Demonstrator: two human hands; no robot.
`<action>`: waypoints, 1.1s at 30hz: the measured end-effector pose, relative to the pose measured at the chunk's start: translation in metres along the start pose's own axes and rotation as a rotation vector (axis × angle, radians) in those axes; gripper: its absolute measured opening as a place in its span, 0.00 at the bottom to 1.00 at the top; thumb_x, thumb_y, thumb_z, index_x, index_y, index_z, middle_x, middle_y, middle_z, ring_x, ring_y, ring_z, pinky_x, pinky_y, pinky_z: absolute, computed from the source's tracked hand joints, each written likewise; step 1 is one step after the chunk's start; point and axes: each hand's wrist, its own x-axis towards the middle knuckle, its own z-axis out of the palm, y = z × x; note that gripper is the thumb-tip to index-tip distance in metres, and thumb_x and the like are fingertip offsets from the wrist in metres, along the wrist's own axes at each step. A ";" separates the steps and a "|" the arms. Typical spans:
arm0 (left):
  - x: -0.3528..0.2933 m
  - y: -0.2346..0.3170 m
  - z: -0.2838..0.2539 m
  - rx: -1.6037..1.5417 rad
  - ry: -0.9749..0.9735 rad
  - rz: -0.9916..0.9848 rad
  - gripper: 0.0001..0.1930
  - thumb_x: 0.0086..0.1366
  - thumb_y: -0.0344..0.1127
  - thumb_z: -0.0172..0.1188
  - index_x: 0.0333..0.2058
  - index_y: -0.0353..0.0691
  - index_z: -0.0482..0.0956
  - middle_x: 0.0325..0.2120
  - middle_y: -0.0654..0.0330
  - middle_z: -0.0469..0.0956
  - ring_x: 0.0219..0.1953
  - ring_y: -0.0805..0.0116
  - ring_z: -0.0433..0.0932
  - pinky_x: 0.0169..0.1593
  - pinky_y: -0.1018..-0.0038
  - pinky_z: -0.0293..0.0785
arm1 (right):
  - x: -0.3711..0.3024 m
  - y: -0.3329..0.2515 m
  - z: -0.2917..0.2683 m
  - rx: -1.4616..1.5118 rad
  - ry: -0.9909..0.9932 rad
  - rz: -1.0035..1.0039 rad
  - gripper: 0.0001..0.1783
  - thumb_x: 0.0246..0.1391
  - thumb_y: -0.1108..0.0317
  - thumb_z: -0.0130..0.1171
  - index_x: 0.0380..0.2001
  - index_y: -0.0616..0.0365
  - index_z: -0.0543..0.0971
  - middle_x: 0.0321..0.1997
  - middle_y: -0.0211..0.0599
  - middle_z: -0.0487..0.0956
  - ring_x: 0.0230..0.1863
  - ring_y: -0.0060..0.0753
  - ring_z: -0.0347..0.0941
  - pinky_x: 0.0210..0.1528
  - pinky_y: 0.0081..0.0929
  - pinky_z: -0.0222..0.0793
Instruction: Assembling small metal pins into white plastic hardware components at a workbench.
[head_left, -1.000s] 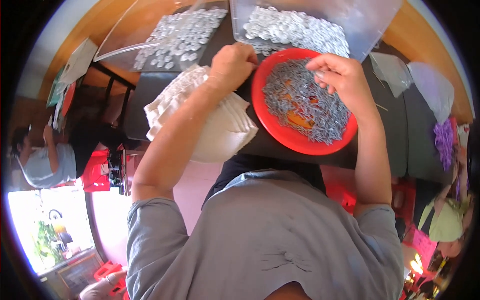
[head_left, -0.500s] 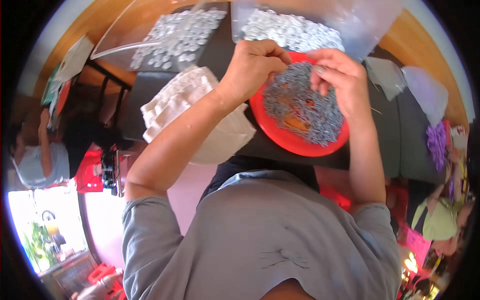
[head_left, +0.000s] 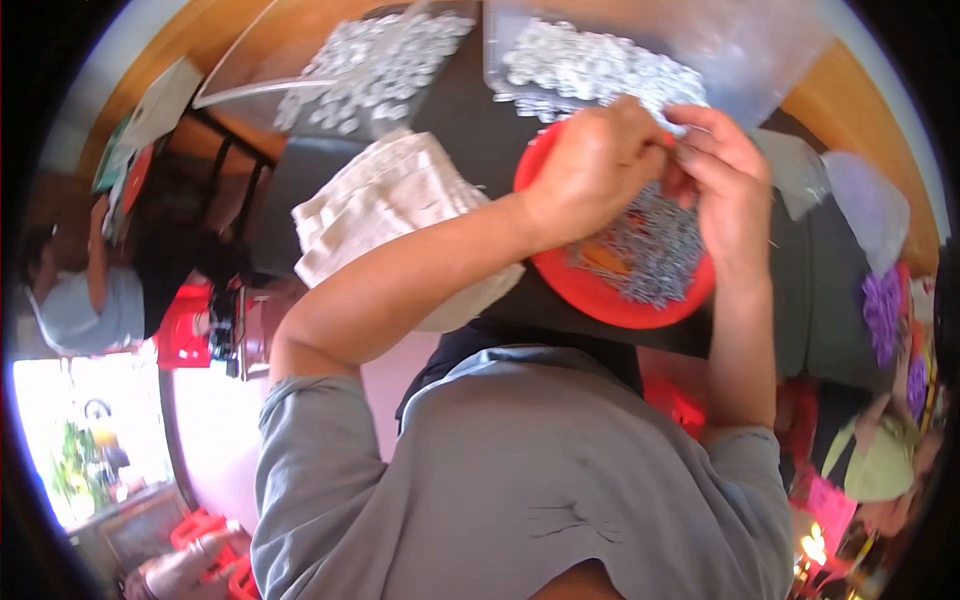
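Over the far part of a round red dish (head_left: 566, 290), both hands come together with their fingertips nearly touching. My left hand (head_left: 603, 170) is closed in a pinch, its back toward me. Opposite it, my right hand (head_left: 728, 180) has thumb and forefinger drawn together. Whatever lies between the fingertips is too small or hidden to name. A heap of small, thin grey metal pieces (head_left: 655, 255) fills the dish beneath them. Just beyond the hands, many small whitish, clear-looking discs (head_left: 590, 62) lie in a transparent plastic container (head_left: 760, 50).
Folded cream cloth (head_left: 385, 200) lies on the dark table (head_left: 290, 190), left of the dish. More whitish discs (head_left: 370, 65) sit far left by a clear sheet. Plastic bags (head_left: 865, 205) rest at right. One person (head_left: 90, 305) is at far left, another (head_left: 870, 460) at far right.
My hands were apart over the dish; now they meet at its far side. The left hand moved right across it. The whole view has shifted slightly.
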 end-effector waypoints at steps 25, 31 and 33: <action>-0.007 0.000 -0.024 -0.700 -0.002 -0.733 0.06 0.59 0.26 0.60 0.34 0.30 0.79 0.24 0.62 0.77 0.19 0.78 0.72 0.19 0.81 0.65 | -0.001 0.011 0.016 -0.555 0.037 -0.339 0.05 0.57 0.78 0.56 0.37 0.65 0.77 0.32 0.30 0.76 0.30 0.17 0.70 0.30 0.14 0.63; -0.011 0.002 -0.011 -0.458 0.109 -0.452 0.11 0.57 0.22 0.62 0.40 0.32 0.79 0.25 0.63 0.77 0.24 0.80 0.73 0.23 0.81 0.68 | -0.002 0.019 0.028 -0.005 0.089 0.028 0.04 0.56 0.74 0.58 0.35 0.60 0.78 0.31 0.27 0.78 0.30 0.18 0.72 0.30 0.16 0.64; -0.014 0.010 -0.014 -0.404 0.079 -0.541 0.11 0.58 0.22 0.62 0.41 0.33 0.79 0.25 0.64 0.77 0.25 0.81 0.73 0.25 0.82 0.69 | -0.003 0.018 0.027 0.004 0.065 0.052 0.04 0.57 0.74 0.56 0.36 0.61 0.77 0.31 0.29 0.77 0.30 0.18 0.72 0.29 0.15 0.63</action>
